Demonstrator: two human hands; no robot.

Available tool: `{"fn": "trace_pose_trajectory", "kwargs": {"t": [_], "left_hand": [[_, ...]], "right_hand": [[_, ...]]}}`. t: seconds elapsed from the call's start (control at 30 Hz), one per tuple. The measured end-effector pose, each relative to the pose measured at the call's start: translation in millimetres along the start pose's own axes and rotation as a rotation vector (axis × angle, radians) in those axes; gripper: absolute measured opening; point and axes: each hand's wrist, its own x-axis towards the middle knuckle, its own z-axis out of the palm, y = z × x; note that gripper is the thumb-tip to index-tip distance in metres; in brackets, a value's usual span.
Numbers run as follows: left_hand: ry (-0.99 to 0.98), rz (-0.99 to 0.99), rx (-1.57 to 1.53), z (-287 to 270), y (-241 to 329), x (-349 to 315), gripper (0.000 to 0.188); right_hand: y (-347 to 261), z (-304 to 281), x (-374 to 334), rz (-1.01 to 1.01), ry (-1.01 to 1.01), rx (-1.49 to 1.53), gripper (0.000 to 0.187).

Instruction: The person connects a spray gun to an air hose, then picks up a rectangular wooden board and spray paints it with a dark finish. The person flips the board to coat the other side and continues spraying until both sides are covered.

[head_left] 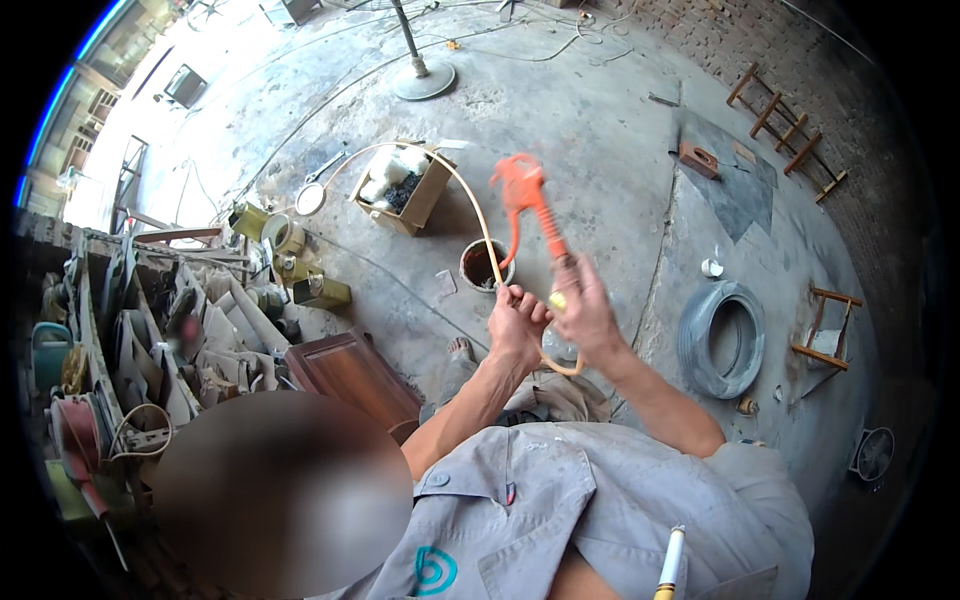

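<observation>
L hand [517, 325]: fingers curled in tight, pinching a tan hose [468, 192] b/w thumb and index. R hand [588, 312]: fingers wrapped round the rear end of an orange hand tool [522, 183], poss. a spray gun (motion blur, so can't be sure of type). The tool is held up and out in front, its head pointing away from the body; a small yellow part [557, 300] shows by the R thumb. Below the hands the hose bends in a loop; above L hand it crosses the view of a dirty bucket [465, 268], then arcs left over a cardboard box [432, 198] w/ white fluffy stuff [408, 162] and dark stuff [400, 192] in it.

Further out: brown wooden panel [352, 380] to the left near the legs; to the right a grey coil [696, 340] lying flat on the concrete floor [600, 120], and a wooden ladder [800, 150] by the brick wall [700, 45].
</observation>
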Motion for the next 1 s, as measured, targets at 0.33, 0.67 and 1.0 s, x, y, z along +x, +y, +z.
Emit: {"fn": "trace_pose_trajectory", "kwargs": {"t": [0.33, 0.67, 1.0], "left_hand": [[-0.219, 0.409, 0.506, -3.5, -6.7, 18.8, 0.043], [-0.344, 0.207, 1.048, -30.8, 24.3, 16.2, 0.066], [-0.377, 0.345, 1.173, -41.5, 17.4, 2.3, 0.069]], "right_hand": [[33.7, 15.6, -4.1, -0.365, 0.001, -0.461, 0.035], [47.1, 9.2, -8.5, 0.145, -0.116, -0.131, 0.036], [69.0, 2.9, -30.3, 0.294, -0.23, -0.111, 0.061]]}}
